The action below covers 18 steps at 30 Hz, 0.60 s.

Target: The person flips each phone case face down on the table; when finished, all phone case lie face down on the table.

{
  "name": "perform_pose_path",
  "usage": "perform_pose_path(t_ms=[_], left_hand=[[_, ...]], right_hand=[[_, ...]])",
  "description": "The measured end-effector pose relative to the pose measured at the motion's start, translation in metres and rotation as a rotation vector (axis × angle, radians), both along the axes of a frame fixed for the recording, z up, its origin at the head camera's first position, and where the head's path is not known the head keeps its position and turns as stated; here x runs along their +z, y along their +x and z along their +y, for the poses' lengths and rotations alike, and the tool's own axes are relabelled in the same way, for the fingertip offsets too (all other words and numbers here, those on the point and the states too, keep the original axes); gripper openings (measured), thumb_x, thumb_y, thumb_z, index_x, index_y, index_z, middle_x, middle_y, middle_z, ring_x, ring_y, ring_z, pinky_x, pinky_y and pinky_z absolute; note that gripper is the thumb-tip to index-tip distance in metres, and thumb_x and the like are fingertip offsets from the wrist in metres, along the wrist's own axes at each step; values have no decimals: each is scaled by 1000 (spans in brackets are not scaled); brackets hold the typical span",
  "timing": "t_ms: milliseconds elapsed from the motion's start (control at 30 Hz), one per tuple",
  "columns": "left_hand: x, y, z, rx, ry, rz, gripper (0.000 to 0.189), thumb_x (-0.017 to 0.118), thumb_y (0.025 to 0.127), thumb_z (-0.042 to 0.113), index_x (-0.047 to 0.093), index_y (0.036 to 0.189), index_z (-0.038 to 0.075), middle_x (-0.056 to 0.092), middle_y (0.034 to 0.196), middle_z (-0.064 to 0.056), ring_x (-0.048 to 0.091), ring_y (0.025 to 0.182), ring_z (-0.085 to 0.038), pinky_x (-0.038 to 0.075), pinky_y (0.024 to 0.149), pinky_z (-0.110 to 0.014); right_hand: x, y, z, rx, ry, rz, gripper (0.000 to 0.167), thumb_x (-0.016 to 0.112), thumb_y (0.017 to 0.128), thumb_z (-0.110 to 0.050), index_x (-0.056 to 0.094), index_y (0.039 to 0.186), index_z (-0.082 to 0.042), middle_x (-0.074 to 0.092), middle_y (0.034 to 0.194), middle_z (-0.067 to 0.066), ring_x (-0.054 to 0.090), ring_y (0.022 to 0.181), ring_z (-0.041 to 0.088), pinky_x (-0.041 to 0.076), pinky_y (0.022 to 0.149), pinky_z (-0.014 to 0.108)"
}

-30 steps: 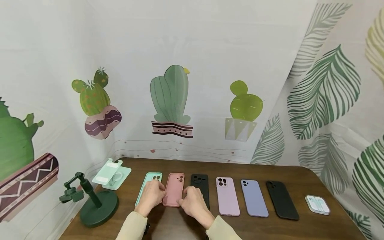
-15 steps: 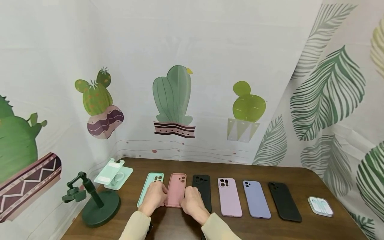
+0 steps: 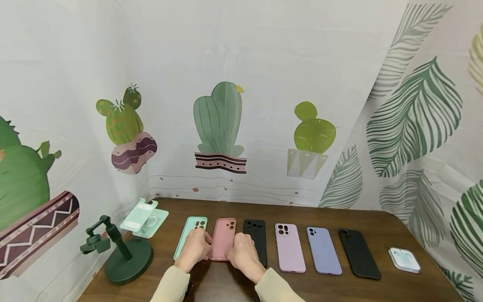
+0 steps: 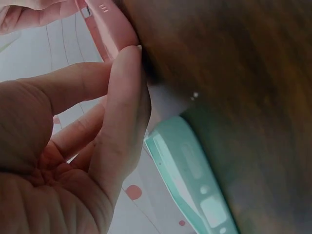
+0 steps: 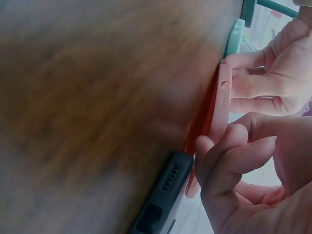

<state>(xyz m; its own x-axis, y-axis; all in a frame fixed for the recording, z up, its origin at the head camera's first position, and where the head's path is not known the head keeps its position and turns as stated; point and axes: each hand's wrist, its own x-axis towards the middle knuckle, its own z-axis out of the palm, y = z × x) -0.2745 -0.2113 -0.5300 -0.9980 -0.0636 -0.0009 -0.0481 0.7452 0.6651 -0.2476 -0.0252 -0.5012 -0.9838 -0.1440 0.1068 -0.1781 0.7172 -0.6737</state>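
A pink phone case (image 3: 223, 239) lies in a row on the table, back side up. My left hand (image 3: 196, 246) pinches its near left corner, thumb and fingertips meeting there in the left wrist view. At the near right corner my right hand (image 3: 242, 253) grips the same case with curled fingers, as the right wrist view shows. Whether that near edge is lifted off the wood I cannot tell. Left of it, partly behind my left hand, lies a mint green case (image 4: 183, 161). A black case (image 3: 257, 239) sits close on the right, partly covered by my right hand.
Farther right lie a lilac case (image 3: 289, 248), a periwinkle case (image 3: 324, 251) and another black case (image 3: 360, 254). A small clear box (image 3: 404, 259) is at the far right. On the left stand a dark green stand (image 3: 128, 262) and a mint holder (image 3: 138, 216).
Both hands have closed in on the pink case's near corners, the right hand's fingers curling more. The whole view has shifted slightly; the other cases keep their places.
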Motion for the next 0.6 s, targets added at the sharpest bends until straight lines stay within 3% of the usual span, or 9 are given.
perform_pose_path(t_ms=[100, 267, 333, 467, 600], left_hand=[[-5, -2, -1, 0, 28, -15, 12, 79, 78, -7, 76, 87, 1, 73, 81, -14, 69, 47, -10, 58, 46, -25], [9, 8, 3, -12, 68, -12, 10, 79, 78, -7, 76, 87, -4, 74, 78, -17, 70, 46, -13, 59, 46, -26], [15, 12, 5, -20, 93, -19, 7, 80, 80, -4, 76, 86, -4, 75, 74, -14, 70, 47, -12, 60, 47, -26], [27, 22, 11, -33, 160, -22, 9, 85, 83, 1, 77, 85, -4, 75, 68, -9, 72, 49, -12, 63, 50, -29], [29, 24, 13, -43, 173, -27, 19, 86, 90, 15, 80, 85, -3, 76, 67, -7, 74, 51, -14, 64, 52, -30]], right_hand=[[2, 2, 0, -7, -34, 7, 49, 74, 75, 6, 39, 51, -18, 40, 54, -6, 41, 54, 15, 33, 46, 29], [6, 5, 1, -11, -63, 13, 54, 75, 75, 6, 35, 51, -21, 26, 53, -12, 31, 54, 12, 22, 47, 27], [9, 5, 2, -13, -78, 10, 49, 78, 76, 4, 43, 51, -19, 31, 54, -12, 33, 55, 11, 25, 48, 27], [15, 6, 5, -15, -116, 10, 23, 84, 78, -2, 69, 63, -13, 59, 63, -6, 48, 59, 11, 40, 51, 27], [19, 7, 7, -11, -148, 11, 8, 86, 79, -5, 79, 78, -7, 72, 73, 1, 57, 62, 12, 48, 53, 28]])
